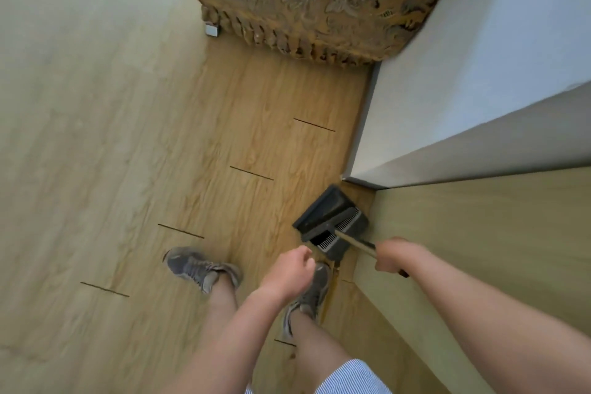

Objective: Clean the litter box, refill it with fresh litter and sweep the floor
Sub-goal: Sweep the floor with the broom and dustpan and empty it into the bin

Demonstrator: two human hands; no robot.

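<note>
The person stands over a wood-plank floor, both bare forearms reaching forward and down. The right hand is closed in a fist around the handle of a long-handled dustpan, knuckles up, the arm stretched out alongside the pale wall on the right. The left hand hangs free in front of the body with its fingers loosely curled and nothing in it, just beside the lower end of the handle but not touching it.

The one dark dustpan sits on the floor in the corner where the wall steps out, its mouth turned away from the person, with a row of white comb teeth showing at its back edge. One handle is visible; whether a broom is clipped to it cannot be told.

Two grey sneakers are in view, the left shoe set apart on open floor, the right shoe partly hidden under the left hand. Striped shorts show at the bottom edge. One floral-patterned sofa fills the top, with one small grey foot at its left corner.
</note>
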